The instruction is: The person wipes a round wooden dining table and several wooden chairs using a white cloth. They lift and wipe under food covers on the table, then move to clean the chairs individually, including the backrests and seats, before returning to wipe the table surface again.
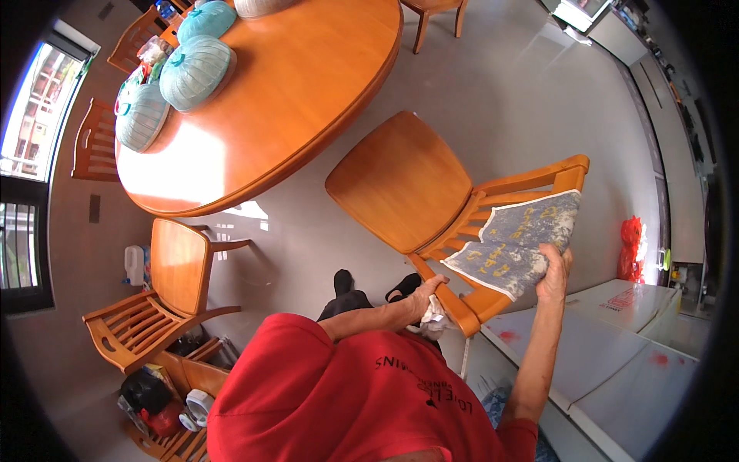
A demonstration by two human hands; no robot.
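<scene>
A wooden chair [400, 181] stands in front of me with its slatted back toward my right side. Over the back hangs a worn grey cloth [531, 231] with yellow markings, pale blotches and a white edge. My right hand [553, 273] is closed on the cloth's near right part, at the top rail. Beside the near post of the chair back, my left hand [423, 299] is closed around a crumpled white cloth [436, 319]. Part of that white cloth is hidden under the hand.
A round wooden table [300, 92] with several teal dome covers [196, 73] fills the far left. Another wooden chair [181, 266] stands at left. White cabinets or boxes [593, 346] are close on my right, with a red bag [631, 246] beyond.
</scene>
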